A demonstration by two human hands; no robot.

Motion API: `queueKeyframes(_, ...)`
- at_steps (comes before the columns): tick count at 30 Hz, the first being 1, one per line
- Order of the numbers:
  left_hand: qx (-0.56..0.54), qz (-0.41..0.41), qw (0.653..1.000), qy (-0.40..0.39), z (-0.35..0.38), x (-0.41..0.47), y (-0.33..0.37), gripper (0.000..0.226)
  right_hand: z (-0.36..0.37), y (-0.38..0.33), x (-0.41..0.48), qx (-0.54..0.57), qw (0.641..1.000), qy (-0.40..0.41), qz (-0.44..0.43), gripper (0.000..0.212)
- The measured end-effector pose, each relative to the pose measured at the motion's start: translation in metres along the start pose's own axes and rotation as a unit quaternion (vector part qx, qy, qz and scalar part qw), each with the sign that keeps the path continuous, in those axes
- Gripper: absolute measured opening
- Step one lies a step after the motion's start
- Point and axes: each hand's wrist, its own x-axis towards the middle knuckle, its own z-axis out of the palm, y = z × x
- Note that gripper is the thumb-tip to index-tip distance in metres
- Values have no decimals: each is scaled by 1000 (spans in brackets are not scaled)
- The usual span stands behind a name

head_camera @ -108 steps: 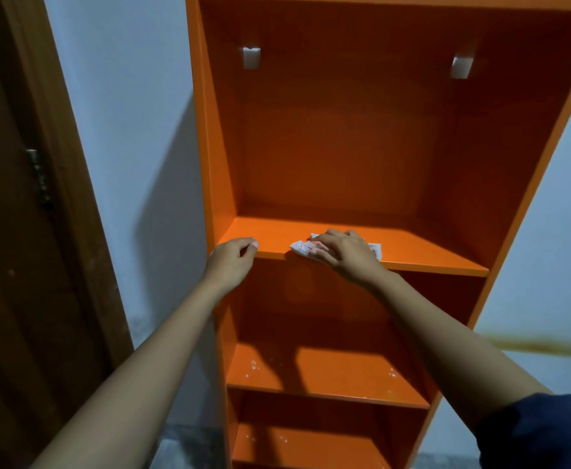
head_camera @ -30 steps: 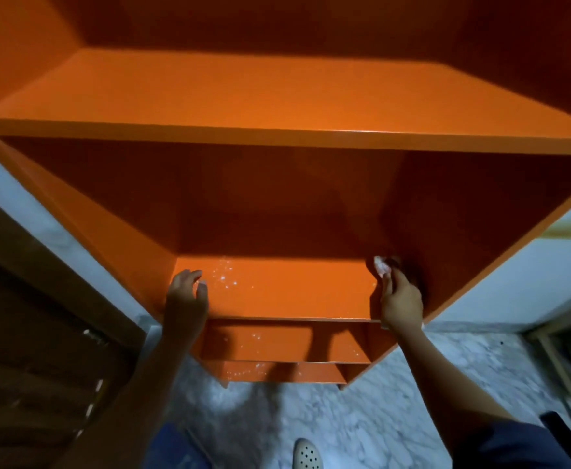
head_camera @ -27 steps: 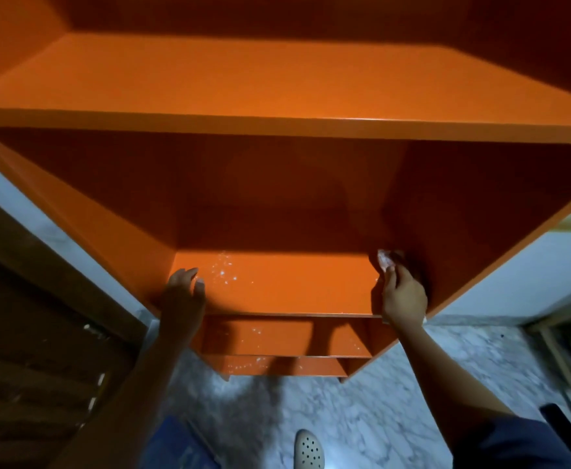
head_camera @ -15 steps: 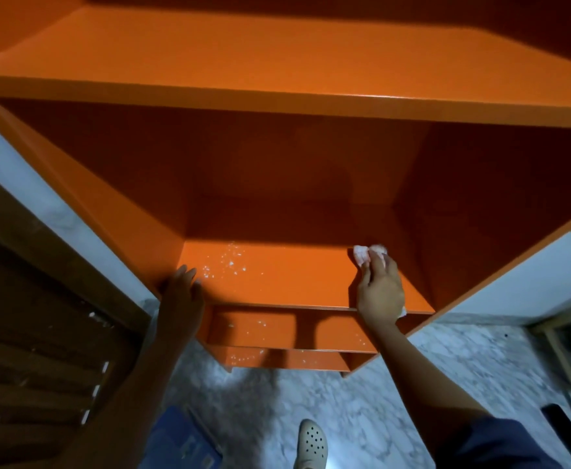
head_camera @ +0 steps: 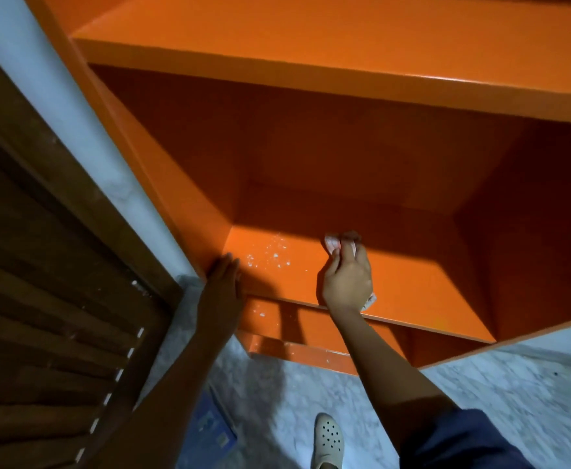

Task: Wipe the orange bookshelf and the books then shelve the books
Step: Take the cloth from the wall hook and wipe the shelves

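Observation:
The orange bookshelf (head_camera: 311,72) fills the upper view, seen from above. My right hand (head_camera: 346,279) presses a white cloth (head_camera: 332,242) flat on the middle of a lower shelf board (head_camera: 412,286). White specks of dust (head_camera: 272,253) lie on that board to the left of the cloth. My left hand (head_camera: 223,275) rests flat against the front left edge of the shelf frame, holding nothing. A blue book (head_camera: 209,428) lies on the floor below my left arm, partly hidden by it.
A dark brown louvred door (head_camera: 47,299) stands to the left, next to a pale wall strip (head_camera: 84,130). The floor is grey marble tile (head_camera: 497,394). My foot in a beige perforated clog (head_camera: 328,441) stands near the shelf's base. Two lower boards also carry white specks.
My right hand has slid the cloth leftward from the right rear corner of the shelf board to its middle. The view has shifted right. My left hand stays on the frame.

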Motion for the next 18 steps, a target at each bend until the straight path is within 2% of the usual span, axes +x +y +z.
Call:
queueKeyframes(5, -10, 18, 1000, -21, -1, 2, -7, 48, 14, -17, 10, -3, 999, -37, -13, 38)
queueKeyframes(10, -53, 3, 998, -17, -7, -5, -10, 51, 31, -26, 25, -1, 992, -72, -106, 39)
queueKeyframes(12, -72, -8, 997, 11, -12, -12, -9, 48, 39, -31, 30, 2, 987, -85, -139, 42)
queueKeyframes(15, -103, -10, 990, 97, -23, -26, -5, 37, 47, -40, 33, -5, 978, -119, -172, 48)
queueKeyframes(18, -133, 1, 976, 172, -29, -33, -3, 30, 53, -48, 34, -7, 965, -152, -213, 45)
